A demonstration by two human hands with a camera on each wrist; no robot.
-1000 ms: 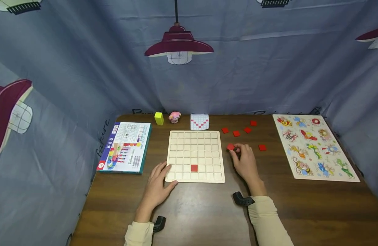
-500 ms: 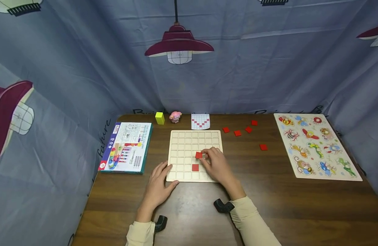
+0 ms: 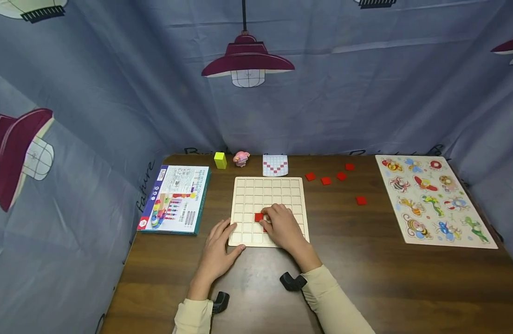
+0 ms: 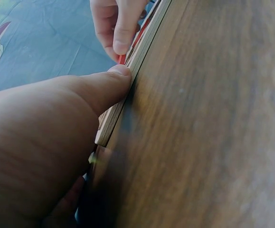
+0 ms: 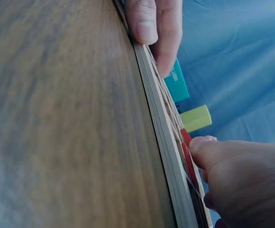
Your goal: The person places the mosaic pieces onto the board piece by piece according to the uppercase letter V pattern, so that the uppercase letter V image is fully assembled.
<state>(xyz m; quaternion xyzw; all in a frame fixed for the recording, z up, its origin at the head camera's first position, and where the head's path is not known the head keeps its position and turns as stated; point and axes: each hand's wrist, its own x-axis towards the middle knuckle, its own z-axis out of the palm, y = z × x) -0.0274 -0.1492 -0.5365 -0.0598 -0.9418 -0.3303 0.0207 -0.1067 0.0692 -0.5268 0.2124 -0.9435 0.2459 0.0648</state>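
Note:
A pale wooden grid board point(image 3: 243, 199) lies flat on the table, its square cells framed by raised lines. My right hand point(image 3: 283, 227) pinches a red square tile point(image 3: 259, 217) between thumb and fingers over the board's lower middle. Another red tile sits in a cell just below, mostly covered by that hand. In the left wrist view the pinched tile point(image 4: 122, 59) shows on edge, tilted, close to the board's surface. My left hand point(image 3: 216, 250) rests with extended fingers at the board's lower left corner, thumb along its front edge.
A small card point(image 3: 275, 165) with a red V pattern lies behind the board. Several loose red tiles point(image 3: 326, 181) are to the right, before a picture board point(image 3: 436, 204). A box point(image 3: 174, 199) lies left; a yellow block point(image 3: 220, 160) and pink figurine point(image 3: 241, 158) stand at the back.
My right hand has carried a red tile leftward from beside the board to over its lower middle cells. The left hand stays at the board's corner.

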